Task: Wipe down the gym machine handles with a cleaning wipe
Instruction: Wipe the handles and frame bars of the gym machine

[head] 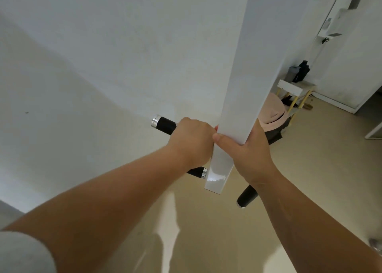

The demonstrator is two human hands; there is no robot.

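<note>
Left hand was found curled round the black handle, and right hand clasped on the white bar just beside it. No wipe could be made out, so progress was left unfixed; near grip and right grip were judged outstanding. The handle's capped end was noted near the wall, with open floor rightward.

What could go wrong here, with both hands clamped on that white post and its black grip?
No wipe shows under the left hand, which grips the black handle, so bare skin may be touching it. The right hand holds the white post near its free end; if it swings, fingers might get pinched. The lower-right handle could be skipped.
</note>
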